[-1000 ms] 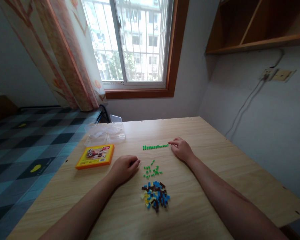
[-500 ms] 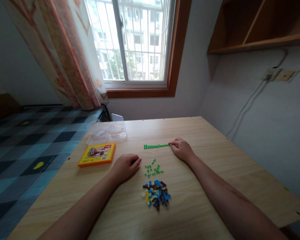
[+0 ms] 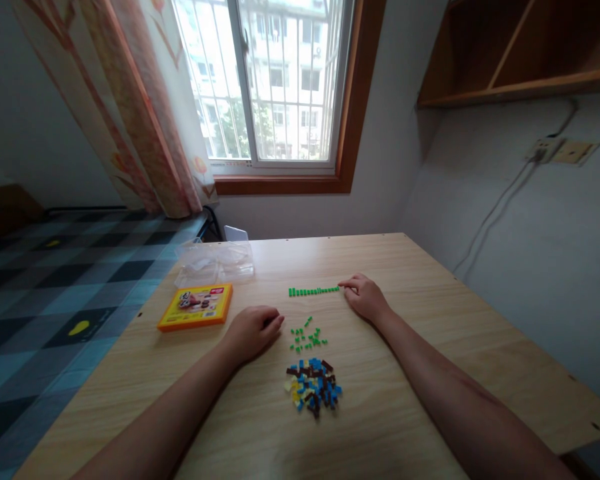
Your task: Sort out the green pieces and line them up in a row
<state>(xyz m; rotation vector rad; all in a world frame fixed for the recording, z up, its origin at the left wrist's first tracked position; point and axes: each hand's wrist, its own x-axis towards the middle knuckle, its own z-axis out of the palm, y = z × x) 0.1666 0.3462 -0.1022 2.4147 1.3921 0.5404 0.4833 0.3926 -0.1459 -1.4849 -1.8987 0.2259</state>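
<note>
My left hand point(image 3: 253, 332) rests on the table, its fingers curled in a loose fist and nothing visible in it. Just right of it lies a loose scatter of small green building bricks point(image 3: 310, 339). Farther back, several green bricks form a row point(image 3: 310, 292) running left to right. At that row's right end is my right hand point(image 3: 364, 295), its index finger stretched out by the last brick and the thumb slightly apart. The gap between fingertip and brick is too small to judge. Nearer me sits a mixed pile of blue, brown and yellow bricks point(image 3: 315, 385).
A yellow-orange box point(image 3: 196, 308) with a printed cover lies left of my left hand. Behind it stand clear plastic trays point(image 3: 215, 261) near the wooden table's point(image 3: 380, 413) far left edge. A bed with a checked cover point(image 3: 80, 280) adjoins on the left.
My right fingertips have lifted slightly off the end of the green row, and the last brick shows more. My left hand stays put; the view has shifted a little.
</note>
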